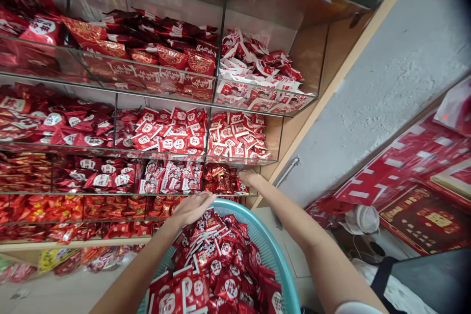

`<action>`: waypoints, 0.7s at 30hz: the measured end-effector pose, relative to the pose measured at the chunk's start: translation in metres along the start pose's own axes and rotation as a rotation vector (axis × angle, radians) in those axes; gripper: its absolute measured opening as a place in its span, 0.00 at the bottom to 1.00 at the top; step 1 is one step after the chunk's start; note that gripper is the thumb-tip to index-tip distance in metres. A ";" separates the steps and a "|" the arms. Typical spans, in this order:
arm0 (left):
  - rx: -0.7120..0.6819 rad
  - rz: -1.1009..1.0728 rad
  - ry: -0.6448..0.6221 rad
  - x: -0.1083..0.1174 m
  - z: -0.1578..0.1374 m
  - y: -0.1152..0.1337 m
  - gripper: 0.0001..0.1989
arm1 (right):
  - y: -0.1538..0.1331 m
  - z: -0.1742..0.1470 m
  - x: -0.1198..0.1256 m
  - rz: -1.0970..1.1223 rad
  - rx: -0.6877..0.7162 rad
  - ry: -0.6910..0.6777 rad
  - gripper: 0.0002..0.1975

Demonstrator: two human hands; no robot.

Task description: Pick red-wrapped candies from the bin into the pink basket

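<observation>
A teal basket point(278, 250) full of red-and-white candy packets point(228, 255) stands below me, against the shelf front. My left hand point(194, 208) lies at the basket's far left rim, palm down, fingers stretched out toward the right and holding nothing visible. Further off, my right hand point(248, 177) reaches to the right end of a low shelf compartment, beside small shiny red wrapped candies point(223, 179). Its fingers look extended and nothing shows in them; whether they touch the candies is unclear.
Glass-fronted shelves point(162, 149) hold several rows of red packets. White-and-red packets point(257, 71) fill the upper right compartment. A wooden side panel point(324, 103) meets a grey wall point(386, 59). At right lie a dark red box point(423, 218) and a white plastic cup-like item point(367, 219).
</observation>
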State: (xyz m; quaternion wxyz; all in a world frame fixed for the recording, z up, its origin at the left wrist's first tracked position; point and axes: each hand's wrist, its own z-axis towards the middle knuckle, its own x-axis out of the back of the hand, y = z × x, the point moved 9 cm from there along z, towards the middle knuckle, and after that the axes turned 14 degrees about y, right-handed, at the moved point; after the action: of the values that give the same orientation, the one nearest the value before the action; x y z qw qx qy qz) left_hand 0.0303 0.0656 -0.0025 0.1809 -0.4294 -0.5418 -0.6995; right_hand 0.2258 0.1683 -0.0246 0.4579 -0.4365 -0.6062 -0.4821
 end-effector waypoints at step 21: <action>-0.011 -0.011 0.008 -0.001 0.001 -0.001 0.34 | -0.014 0.018 0.009 0.311 -0.144 0.210 0.15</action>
State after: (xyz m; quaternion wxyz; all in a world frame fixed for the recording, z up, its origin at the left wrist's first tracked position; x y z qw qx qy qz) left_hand 0.0304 0.0669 -0.0038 0.1768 -0.4246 -0.5398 -0.7051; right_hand 0.2085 0.1847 -0.0208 0.5551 -0.5038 -0.4444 -0.4904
